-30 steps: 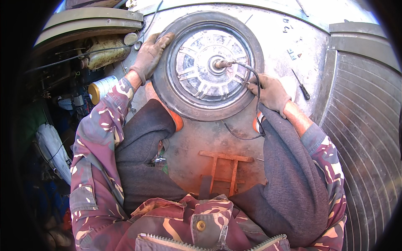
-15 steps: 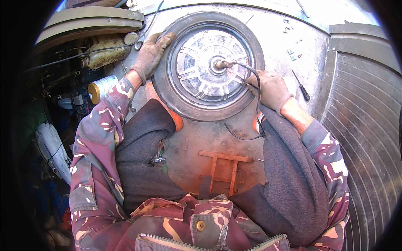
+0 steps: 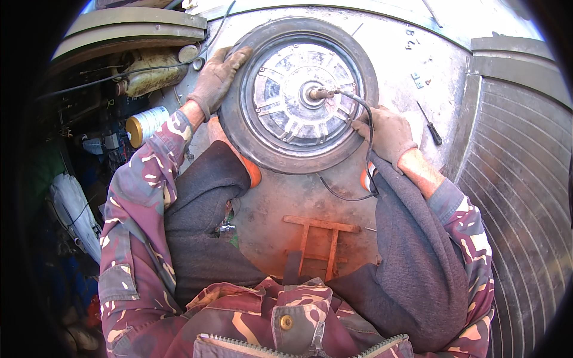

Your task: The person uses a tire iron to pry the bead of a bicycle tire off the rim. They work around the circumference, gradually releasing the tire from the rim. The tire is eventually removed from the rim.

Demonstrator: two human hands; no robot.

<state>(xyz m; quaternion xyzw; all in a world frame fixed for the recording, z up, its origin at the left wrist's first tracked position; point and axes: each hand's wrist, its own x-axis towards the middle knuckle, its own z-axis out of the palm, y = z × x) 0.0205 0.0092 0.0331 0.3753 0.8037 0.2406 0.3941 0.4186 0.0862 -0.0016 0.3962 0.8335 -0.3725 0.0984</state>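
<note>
A wheel with a black tyre and a silver hub motor [image 3: 280, 98] lies hub-side up in front of me. A short axle stub [image 3: 321, 93] rises from its centre, and a black cable [image 3: 370, 146] runs from it past my right hand and curls below the wheel. Gloved, my left hand [image 3: 218, 77] grips the tyre's left side. My right hand [image 3: 385, 132], also gloved, holds the lower right of the wheel with its fingertips over the tyre near the rim. What lies under the wheel is hidden.
A screwdriver [image 3: 434, 132] and several small bolts [image 3: 409, 44] lie on the ground to the right. A ribbed metal panel [image 3: 522, 191] borders that side. Leftward are a spool-like tub [image 3: 146, 126] and a dirty jug [image 3: 149, 71]. An orange-red frame [image 3: 322, 224] lies between my legs.
The wheel has shifted very slightly to the right. My right hand has moved a little, and both hands stay on the wheel.
</note>
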